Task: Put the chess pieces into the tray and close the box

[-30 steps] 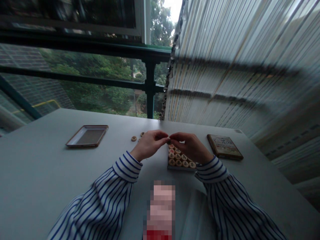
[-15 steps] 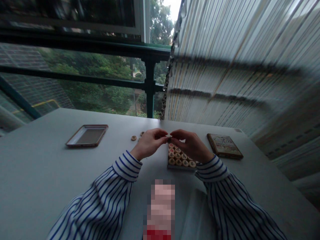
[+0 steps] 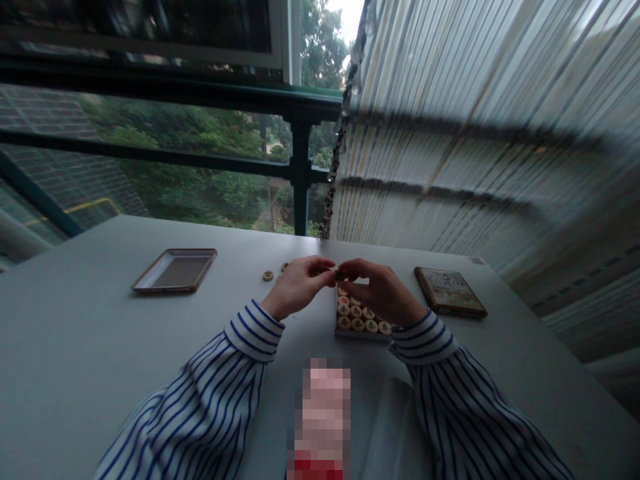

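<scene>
Both my hands meet over the table at the centre of the head view. A small round Chinese chess piece, dark in shadow, is pinched between their fingertips. My left hand is closed, with thumb and fingers at the piece's left side. From the right, my right hand grips it, partly covering the box beneath. That shallow box holds rows of round wooden chess pieces with black and red characters. Beside my left hand lies a loose piece, with another partly hidden behind the hand.
An upturned box lid or tray with a brown rim lies at left on the white table. A flat decorated box lies at right. Beyond the table's back edge are a green railing and a string curtain.
The piece between my fingertips shows more now, and my right thumb has shifted slightly. My arms and the things on the table stay nearly where they were.
</scene>
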`<control>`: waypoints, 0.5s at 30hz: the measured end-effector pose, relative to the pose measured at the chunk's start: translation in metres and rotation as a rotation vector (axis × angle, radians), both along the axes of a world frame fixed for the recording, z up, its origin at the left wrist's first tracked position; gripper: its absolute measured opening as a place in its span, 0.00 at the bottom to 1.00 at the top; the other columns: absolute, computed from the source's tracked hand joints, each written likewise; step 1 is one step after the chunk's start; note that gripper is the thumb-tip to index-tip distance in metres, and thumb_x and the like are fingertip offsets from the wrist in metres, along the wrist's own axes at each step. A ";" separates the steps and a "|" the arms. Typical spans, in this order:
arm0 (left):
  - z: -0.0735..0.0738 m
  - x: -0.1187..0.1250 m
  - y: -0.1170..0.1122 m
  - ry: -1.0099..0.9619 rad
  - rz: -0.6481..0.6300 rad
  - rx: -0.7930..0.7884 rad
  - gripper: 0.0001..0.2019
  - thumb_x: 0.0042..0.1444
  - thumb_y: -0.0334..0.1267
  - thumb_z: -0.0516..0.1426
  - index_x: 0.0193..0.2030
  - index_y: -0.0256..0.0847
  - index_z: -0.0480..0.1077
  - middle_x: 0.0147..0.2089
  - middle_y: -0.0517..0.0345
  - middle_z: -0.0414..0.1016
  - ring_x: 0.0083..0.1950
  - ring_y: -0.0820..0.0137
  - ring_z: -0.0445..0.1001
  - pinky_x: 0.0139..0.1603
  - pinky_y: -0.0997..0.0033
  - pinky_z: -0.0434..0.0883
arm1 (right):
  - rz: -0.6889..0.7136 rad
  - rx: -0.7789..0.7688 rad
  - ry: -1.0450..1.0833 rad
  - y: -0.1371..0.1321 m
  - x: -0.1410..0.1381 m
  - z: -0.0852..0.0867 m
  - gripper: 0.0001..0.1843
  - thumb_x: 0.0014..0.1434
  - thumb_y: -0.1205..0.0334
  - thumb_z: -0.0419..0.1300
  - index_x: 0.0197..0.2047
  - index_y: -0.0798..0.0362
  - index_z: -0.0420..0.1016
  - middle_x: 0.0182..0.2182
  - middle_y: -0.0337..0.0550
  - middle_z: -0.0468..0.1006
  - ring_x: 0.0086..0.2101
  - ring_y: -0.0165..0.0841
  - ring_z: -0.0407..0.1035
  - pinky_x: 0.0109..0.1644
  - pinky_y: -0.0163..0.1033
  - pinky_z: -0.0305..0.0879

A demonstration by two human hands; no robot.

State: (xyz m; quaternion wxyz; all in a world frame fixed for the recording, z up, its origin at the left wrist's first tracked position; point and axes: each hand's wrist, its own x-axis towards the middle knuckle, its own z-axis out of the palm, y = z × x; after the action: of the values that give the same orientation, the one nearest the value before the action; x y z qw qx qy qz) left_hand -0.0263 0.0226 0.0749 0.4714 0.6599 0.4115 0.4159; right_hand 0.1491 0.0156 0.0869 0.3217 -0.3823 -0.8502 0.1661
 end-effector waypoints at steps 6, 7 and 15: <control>0.000 -0.001 0.000 0.111 0.029 0.040 0.12 0.51 0.39 0.55 0.38 0.32 0.71 0.34 0.50 0.75 0.36 0.69 0.73 0.40 0.66 0.69 | -0.014 0.069 -0.055 0.001 0.000 -0.004 0.10 0.53 0.65 0.56 0.39 0.54 0.71 0.32 0.43 0.75 0.32 0.29 0.68 0.37 0.35 0.63; 0.000 -0.001 0.000 0.119 0.038 0.045 0.12 0.51 0.39 0.55 0.37 0.32 0.71 0.34 0.50 0.75 0.36 0.69 0.73 0.40 0.67 0.69 | -0.007 0.073 -0.056 0.002 0.000 -0.004 0.10 0.53 0.65 0.56 0.40 0.54 0.71 0.32 0.43 0.75 0.33 0.29 0.68 0.38 0.35 0.63; -0.004 0.000 0.002 0.055 0.070 0.036 0.13 0.50 0.40 0.56 0.38 0.32 0.70 0.36 0.49 0.75 0.35 0.70 0.74 0.40 0.67 0.70 | -0.015 0.112 -0.081 0.001 0.000 -0.003 0.11 0.53 0.65 0.56 0.42 0.54 0.70 0.33 0.43 0.75 0.34 0.29 0.68 0.38 0.35 0.63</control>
State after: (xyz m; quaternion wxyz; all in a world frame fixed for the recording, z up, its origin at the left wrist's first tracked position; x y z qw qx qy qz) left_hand -0.0265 0.0247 0.0713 0.4331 0.6646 0.4398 0.4210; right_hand 0.1493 0.0170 0.0835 0.3091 -0.3766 -0.8675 0.1004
